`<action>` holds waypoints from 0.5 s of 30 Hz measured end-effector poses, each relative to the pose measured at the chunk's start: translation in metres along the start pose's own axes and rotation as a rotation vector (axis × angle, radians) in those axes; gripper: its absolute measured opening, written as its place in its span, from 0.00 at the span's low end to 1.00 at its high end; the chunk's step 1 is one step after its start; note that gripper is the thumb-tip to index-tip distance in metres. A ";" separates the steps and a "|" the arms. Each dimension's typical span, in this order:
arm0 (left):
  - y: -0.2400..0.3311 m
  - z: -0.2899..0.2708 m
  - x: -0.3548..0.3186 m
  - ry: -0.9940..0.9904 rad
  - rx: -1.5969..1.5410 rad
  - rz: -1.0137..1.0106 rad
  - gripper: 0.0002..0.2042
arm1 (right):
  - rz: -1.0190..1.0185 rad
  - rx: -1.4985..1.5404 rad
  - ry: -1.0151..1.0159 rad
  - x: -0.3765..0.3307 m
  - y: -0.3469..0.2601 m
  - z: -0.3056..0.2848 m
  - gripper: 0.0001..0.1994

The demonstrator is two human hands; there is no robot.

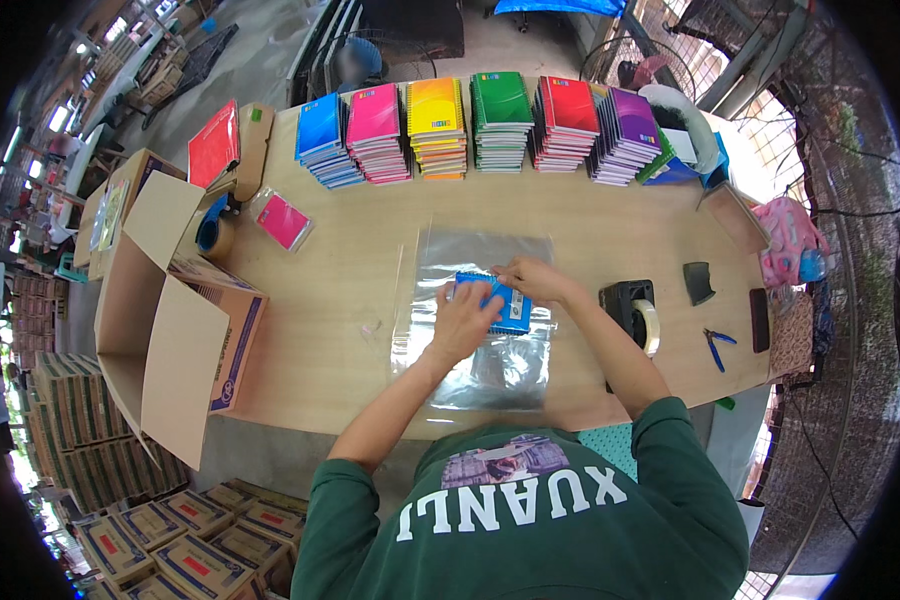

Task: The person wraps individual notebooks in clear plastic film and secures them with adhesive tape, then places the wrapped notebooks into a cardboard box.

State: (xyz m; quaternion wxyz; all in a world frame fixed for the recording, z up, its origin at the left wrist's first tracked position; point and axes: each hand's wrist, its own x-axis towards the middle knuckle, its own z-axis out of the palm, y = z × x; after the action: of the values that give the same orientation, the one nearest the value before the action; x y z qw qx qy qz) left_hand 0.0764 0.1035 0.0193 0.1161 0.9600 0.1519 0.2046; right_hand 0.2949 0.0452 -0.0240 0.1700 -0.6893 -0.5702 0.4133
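Observation:
A small blue spiral notebook (pixel 513 318) lies on a pile of clear plastic bags (pixel 480 385) in the middle of the table, its wire binding along the far edge. My left hand (pixel 463 318) rests over the notebook's left part with fingers apart, covering much of the cover. At the far right corner, my right hand (pixel 532 279) has its thumb and fingers closed on the notebook's bound edge. A pale label shows on the cover near its right side.
Stacks of blue, pink, yellow, green, red and purple notebooks (pixel 501 125) line the far edge. An open carton (pixel 185 330) stands left, near a packaged pink notebook (pixel 283 222). Right are a tape dispenser (pixel 630 315), blue-handled pliers (pixel 717 348) and a dark phone-like slab (pixel 759 320).

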 end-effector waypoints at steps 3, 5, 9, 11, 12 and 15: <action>0.011 0.016 -0.019 -0.123 0.029 -0.099 0.07 | -0.038 -0.052 0.029 -0.001 -0.005 -0.002 0.22; 0.028 0.004 -0.017 -0.088 -0.079 -0.154 0.10 | -0.065 -0.069 0.104 -0.005 0.004 0.005 0.22; 0.047 -0.001 -0.043 -0.130 -0.155 -0.193 0.24 | -0.023 -0.005 0.070 -0.008 -0.008 0.002 0.22; 0.062 -0.008 -0.045 -0.213 -0.073 -0.181 0.29 | -0.031 -0.012 0.067 -0.008 -0.004 0.000 0.22; 0.063 -0.006 -0.047 -0.279 -0.118 -0.211 0.35 | -0.013 0.017 0.058 -0.008 -0.008 0.000 0.21; 0.064 0.001 -0.051 -0.266 -0.079 -0.235 0.36 | 0.014 0.043 0.044 -0.011 -0.014 -0.003 0.21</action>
State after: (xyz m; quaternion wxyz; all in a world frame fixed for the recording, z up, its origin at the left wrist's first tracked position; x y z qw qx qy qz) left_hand 0.0484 0.0266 0.0187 0.1958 0.9489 0.2384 0.0668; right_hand 0.2881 0.0401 -0.0081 0.1946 -0.6983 -0.5525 0.4114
